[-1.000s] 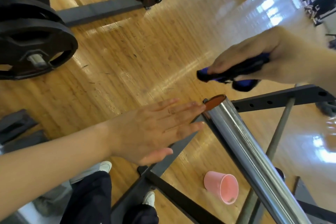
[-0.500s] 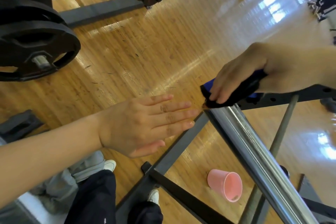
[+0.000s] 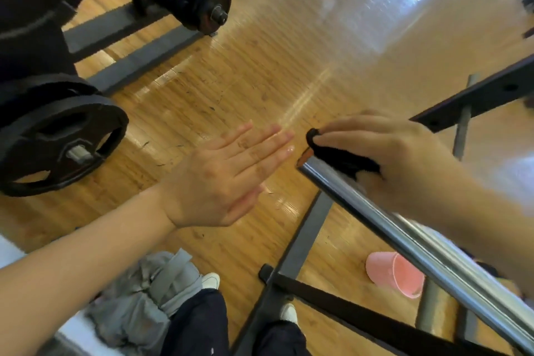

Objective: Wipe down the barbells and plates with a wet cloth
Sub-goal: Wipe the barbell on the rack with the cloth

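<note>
Here's the right hand sitting on the very tip of the barbell, fingers curled over a dark cloth and pressing it onto the shiny steel sleeve right at its end cap. The bar runs from that tip down toward the lower right, resting across the dark rack above the wooden floor. Good wiping here, I'd say, means wrapping the cloth right round the sleeve and drawing it down the length with steady pressure, turning the grip so the underside gets covered too. The left hand is flat, fingers straight and together, hovering just beside the bar's end and holding nothing; whether its fingertips touch the cap I can't tell. It could brace the bar against rolling. Black plates wait well apart at left.
</note>
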`<action>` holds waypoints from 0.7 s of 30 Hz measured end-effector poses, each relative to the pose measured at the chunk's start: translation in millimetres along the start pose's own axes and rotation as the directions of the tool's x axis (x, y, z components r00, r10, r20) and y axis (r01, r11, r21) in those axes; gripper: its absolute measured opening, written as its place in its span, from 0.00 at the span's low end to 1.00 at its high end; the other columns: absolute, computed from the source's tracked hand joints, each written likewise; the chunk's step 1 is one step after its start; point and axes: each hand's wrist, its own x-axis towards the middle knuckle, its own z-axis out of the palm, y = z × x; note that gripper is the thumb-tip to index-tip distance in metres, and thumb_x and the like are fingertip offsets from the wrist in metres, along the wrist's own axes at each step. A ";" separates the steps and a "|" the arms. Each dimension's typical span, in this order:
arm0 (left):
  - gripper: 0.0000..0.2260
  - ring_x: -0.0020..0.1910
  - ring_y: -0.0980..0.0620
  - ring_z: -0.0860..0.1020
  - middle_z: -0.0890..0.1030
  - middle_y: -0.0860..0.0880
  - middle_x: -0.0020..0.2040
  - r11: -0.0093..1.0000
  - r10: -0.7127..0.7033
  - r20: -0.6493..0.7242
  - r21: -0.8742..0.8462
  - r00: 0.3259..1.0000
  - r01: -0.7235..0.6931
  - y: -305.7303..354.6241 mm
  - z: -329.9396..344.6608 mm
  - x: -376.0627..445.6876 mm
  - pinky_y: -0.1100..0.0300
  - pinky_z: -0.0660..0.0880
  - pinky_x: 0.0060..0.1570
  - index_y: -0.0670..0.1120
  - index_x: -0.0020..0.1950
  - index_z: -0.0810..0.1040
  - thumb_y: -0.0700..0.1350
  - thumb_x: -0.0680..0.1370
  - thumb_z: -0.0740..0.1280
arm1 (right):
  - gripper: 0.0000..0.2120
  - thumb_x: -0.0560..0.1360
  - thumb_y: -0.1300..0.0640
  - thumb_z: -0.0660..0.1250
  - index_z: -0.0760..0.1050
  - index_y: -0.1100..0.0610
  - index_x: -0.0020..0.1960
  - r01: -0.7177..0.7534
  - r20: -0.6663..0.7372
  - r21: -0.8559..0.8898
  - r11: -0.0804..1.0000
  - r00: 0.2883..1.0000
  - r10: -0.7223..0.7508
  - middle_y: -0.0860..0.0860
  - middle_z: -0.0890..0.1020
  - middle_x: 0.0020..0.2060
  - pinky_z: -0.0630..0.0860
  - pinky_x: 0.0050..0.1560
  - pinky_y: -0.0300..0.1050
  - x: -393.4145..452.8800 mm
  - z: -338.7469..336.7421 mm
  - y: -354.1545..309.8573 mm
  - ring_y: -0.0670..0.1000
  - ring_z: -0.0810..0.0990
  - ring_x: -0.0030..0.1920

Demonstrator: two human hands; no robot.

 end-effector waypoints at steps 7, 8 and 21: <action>0.25 0.73 0.44 0.61 0.63 0.39 0.73 0.999 -0.020 0.065 0.049 0.998 0.016 8.3 -2.5 38.6 0.46 0.60 0.72 0.36 0.72 0.60 0.42 0.78 0.59 | 0.25 0.75 0.45 0.59 0.74 0.58 0.66 -0.376 -0.256 0.053 0.925 0.890 0.376 0.55 0.74 0.66 0.65 0.66 0.56 -40.8 39.5 -51.7 0.58 0.67 0.69; 0.25 0.74 0.44 0.60 0.63 0.39 0.73 0.998 -0.023 0.098 0.053 0.995 0.018 9.1 -1.6 40.5 0.47 0.59 0.72 0.36 0.73 0.60 0.43 0.78 0.59 | 0.27 0.76 0.41 0.56 0.74 0.58 0.66 -0.414 -0.267 0.085 0.906 0.867 0.422 0.55 0.73 0.67 0.63 0.66 0.55 -38.7 40.2 -55.0 0.58 0.66 0.70; 0.36 0.73 0.44 0.61 0.63 0.40 0.74 0.977 -0.110 0.323 0.210 0.940 0.042 12.0 8.4 70.5 0.51 0.58 0.71 0.38 0.74 0.58 0.52 0.72 0.68 | 0.17 0.65 0.67 0.71 0.80 0.63 0.53 -0.424 -0.586 0.156 0.892 0.687 0.429 0.54 0.83 0.49 0.74 0.53 0.46 -40.7 38.4 -60.7 0.54 0.80 0.50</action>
